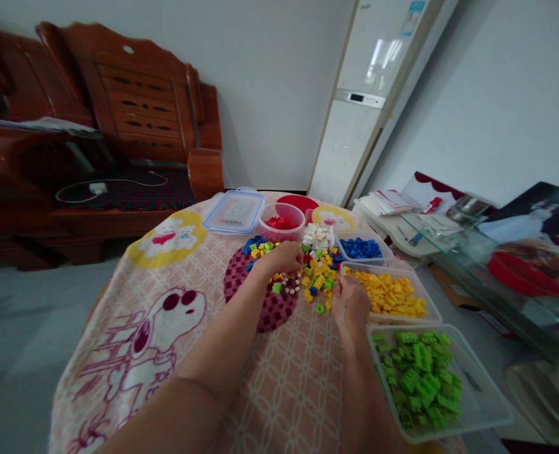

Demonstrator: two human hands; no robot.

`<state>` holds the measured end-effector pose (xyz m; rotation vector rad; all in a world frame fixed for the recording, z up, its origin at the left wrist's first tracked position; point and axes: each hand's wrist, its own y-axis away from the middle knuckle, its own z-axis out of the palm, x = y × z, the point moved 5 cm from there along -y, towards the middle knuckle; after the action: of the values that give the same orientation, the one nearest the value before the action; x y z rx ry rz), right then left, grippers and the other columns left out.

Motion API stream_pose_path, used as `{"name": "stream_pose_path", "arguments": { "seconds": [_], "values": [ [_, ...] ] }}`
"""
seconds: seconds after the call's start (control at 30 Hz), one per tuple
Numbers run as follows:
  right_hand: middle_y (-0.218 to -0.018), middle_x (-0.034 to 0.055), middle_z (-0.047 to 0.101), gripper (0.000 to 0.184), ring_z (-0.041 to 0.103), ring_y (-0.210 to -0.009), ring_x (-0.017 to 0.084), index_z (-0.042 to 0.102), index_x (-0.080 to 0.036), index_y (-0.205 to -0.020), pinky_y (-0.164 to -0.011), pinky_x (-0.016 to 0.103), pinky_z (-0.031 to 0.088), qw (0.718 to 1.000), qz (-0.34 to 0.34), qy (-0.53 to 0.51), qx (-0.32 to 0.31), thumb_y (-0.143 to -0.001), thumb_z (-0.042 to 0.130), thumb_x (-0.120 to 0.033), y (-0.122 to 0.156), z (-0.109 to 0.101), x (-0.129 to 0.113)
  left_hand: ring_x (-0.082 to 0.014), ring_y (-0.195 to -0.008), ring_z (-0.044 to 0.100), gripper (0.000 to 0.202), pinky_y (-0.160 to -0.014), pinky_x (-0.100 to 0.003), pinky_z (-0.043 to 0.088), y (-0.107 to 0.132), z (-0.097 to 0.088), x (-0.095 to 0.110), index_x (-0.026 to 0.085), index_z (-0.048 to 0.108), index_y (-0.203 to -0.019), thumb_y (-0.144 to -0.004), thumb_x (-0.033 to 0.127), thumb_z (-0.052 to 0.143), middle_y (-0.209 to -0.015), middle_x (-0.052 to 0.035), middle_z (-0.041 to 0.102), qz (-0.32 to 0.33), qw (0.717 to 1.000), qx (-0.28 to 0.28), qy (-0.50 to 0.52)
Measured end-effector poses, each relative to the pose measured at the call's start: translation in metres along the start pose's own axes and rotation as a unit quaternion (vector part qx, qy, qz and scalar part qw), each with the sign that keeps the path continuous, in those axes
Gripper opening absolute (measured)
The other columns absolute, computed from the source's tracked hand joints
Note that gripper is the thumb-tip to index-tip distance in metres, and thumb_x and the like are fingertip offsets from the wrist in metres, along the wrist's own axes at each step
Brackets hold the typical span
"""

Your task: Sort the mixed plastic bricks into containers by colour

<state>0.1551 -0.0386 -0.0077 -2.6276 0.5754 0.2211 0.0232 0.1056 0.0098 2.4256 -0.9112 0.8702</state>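
A loose pile of mixed toy building bricks (319,277), mostly yellow with some green, blue and white, lies on the cloth in front of me. My left hand (286,257) reaches over the pile with its fingers curled closed; whatever they hold is hidden. At the pile's right side, beside the box of yellow bricks (390,293), is my right hand (351,304). Its fingers are bent together, and I cannot make out anything in them. Behind the pile are a round tub (265,228) of red bricks, a heap of white bricks (317,236) and a box of blue bricks (360,248).
A clear box (484,410) with green bricks sits at the table's right edge. Near the back lies a blue-rimmed lid (234,211). The patterned tablecloth (288,391) covers the table. A glass shelf (478,271) stands to the right, a wooden bench (137,94) at the left.
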Motion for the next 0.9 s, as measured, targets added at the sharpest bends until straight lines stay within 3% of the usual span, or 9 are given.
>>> {"name": "stream_pose_path", "arguments": {
  "seconds": [0.1, 0.27, 0.37, 0.47, 0.7, 0.9],
  "values": [
    [-0.098, 0.0090, 0.070, 0.026, 0.061, -0.090, 0.018, 0.071, -0.014, -0.100, -0.078, 0.026, 0.037, 1.000, 0.000, -0.009, 0.001, -0.092, 0.046, -0.016, 0.000, 0.001, 0.001, -0.0159, -0.054, 0.063, 0.011, -0.061, -0.022, 0.050, 0.000, -0.006, -0.003, 0.016, 0.069, -0.054, -0.060, 0.007, 0.066, -0.047, -0.0006, 0.060, -0.001, 0.996, 0.014, -0.092],
    [-0.098, 0.0090, 0.069, 0.026, 0.060, -0.092, 0.018, 0.071, -0.015, -0.100, -0.080, 0.025, 0.037, 1.000, -0.003, -0.015, 0.003, -0.092, 0.047, -0.016, 0.000, 0.003, 0.003, -0.0280, -0.074, 0.069, 0.017, -0.074, -0.033, 0.053, -0.010, 0.007, -0.002, 0.016, 0.064, -0.047, -0.052, 0.017, 0.081, -0.053, -0.0078, 0.063, -0.003, 0.990, 0.037, -0.136],
    [-0.097, 0.0087, 0.069, 0.025, 0.060, -0.090, 0.018, 0.071, -0.015, -0.098, -0.078, 0.026, 0.037, 1.000, -0.003, -0.011, 0.003, -0.092, 0.047, -0.016, 0.000, 0.003, 0.003, -0.0316, -0.092, 0.069, 0.017, -0.084, -0.036, 0.054, -0.014, 0.014, -0.003, 0.017, 0.068, -0.057, -0.053, 0.022, 0.083, -0.066, -0.0111, 0.069, -0.032, 0.983, 0.085, -0.160],
    [-0.096, 0.0081, 0.069, 0.025, 0.060, -0.088, 0.017, 0.071, -0.016, -0.097, -0.077, 0.025, 0.036, 1.000, -0.002, -0.008, 0.001, -0.092, 0.047, -0.016, 0.000, 0.001, 0.001, -0.0318, -0.099, 0.067, 0.014, -0.088, -0.038, 0.053, -0.014, 0.018, -0.003, 0.018, 0.072, -0.069, -0.057, 0.020, 0.081, -0.075, -0.0131, 0.070, -0.043, 0.979, 0.088, -0.179],
    [-0.095, 0.0080, 0.070, 0.025, 0.060, -0.086, 0.017, 0.071, -0.015, -0.096, -0.074, 0.026, 0.035, 1.000, 0.003, 0.003, -0.004, -0.092, 0.047, -0.015, 0.000, 0.000, 0.000, -0.0244, -0.079, 0.069, 0.002, -0.075, -0.029, 0.052, -0.011, 0.006, 0.004, 0.017, 0.074, -0.064, -0.062, 0.017, 0.075, -0.065, -0.0086, 0.070, -0.022, 0.984, 0.080, -0.160],
    [-0.094, 0.0079, 0.069, 0.025, 0.060, -0.086, 0.017, 0.071, -0.016, -0.095, -0.075, 0.026, 0.036, 1.000, -0.005, 0.002, 0.001, -0.092, 0.046, -0.016, 0.000, 0.002, 0.001, -0.0138, -0.061, 0.062, 0.021, -0.065, -0.021, 0.047, -0.014, -0.009, 0.001, 0.013, 0.075, -0.068, -0.078, 0.027, 0.063, -0.056, -0.0016, 0.066, 0.018, 0.972, 0.232, 0.017]
  ]
}}
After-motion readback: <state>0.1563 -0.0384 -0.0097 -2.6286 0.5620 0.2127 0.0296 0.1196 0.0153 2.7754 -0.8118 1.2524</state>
